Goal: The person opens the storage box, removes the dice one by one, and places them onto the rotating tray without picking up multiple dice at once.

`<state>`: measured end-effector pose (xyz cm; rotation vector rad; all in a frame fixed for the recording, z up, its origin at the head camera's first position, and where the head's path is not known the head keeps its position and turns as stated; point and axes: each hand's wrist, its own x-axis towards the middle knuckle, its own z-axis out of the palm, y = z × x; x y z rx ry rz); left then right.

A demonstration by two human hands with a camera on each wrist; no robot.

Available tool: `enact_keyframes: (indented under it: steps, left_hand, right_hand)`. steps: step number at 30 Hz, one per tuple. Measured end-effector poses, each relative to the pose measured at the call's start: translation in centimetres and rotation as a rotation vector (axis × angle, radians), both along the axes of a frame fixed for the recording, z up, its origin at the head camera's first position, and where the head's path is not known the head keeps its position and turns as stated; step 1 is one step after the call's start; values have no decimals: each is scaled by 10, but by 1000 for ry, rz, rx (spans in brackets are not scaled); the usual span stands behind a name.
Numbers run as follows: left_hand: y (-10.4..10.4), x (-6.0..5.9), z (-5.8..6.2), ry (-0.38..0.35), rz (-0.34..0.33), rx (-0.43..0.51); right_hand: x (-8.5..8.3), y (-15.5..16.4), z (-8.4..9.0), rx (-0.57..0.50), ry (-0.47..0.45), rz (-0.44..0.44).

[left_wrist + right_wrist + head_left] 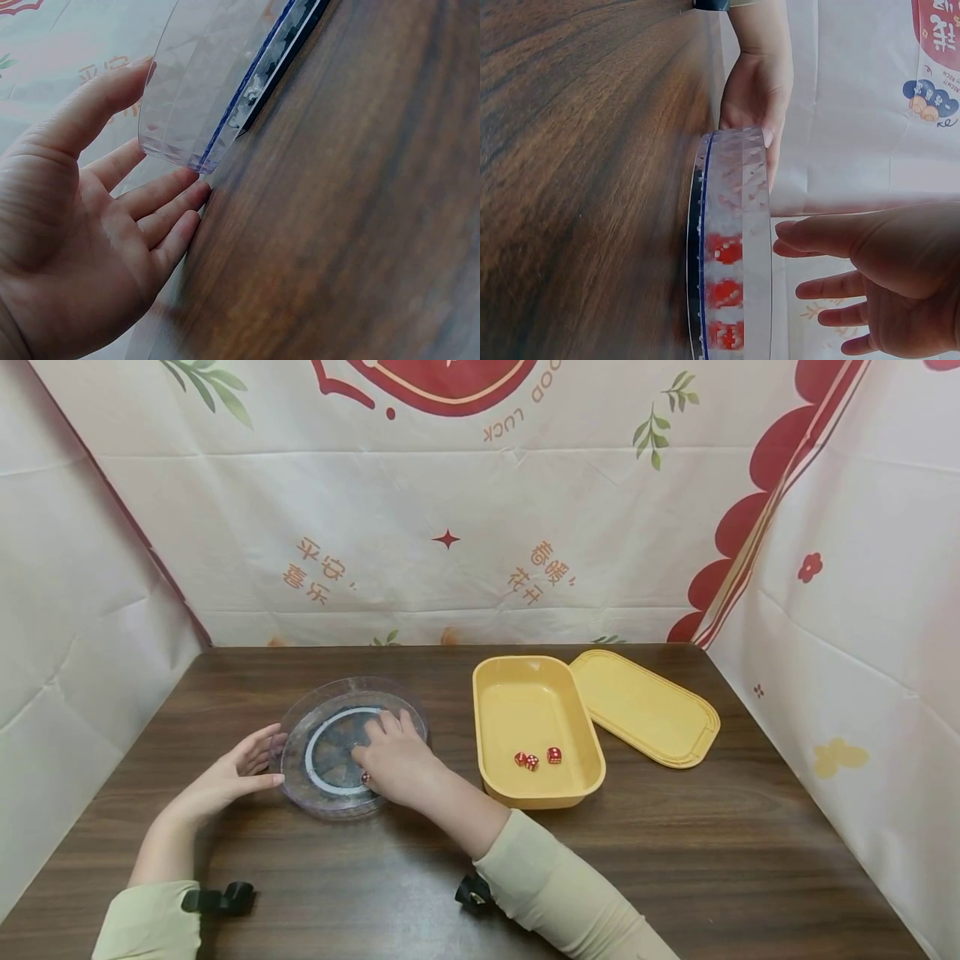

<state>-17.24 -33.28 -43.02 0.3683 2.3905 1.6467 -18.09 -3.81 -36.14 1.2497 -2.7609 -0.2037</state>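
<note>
The clear dish (330, 793) lies between the hands: open left hand (236, 772) touches its rim, open right hand (397, 760) reaches over red dice (724, 292) inside it.

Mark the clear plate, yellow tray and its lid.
clear plate (300, 727), head view, left rim.
yellow tray (525, 702), head view, bare floor.
yellow lid (645, 706), head view, centre of the top face.

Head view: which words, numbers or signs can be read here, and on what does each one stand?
"OOD LUCK": upside down on the backdrop cloth, top centre, beside the red emblem; the first letter is cut off.
Orange Chinese characters, upside down, on the same cloth: two groups, too small to read surely.
Red dice in the yellow tray: white pips, too small to count.
</note>
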Motion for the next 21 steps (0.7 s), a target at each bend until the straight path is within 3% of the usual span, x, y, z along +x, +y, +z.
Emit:
enact_keyframes:
  steps: [21]
  left_hand:
    - [0,-1,-3,12,-3,11]
  right_hand:
    - [0,15,13,-64,-5,2]
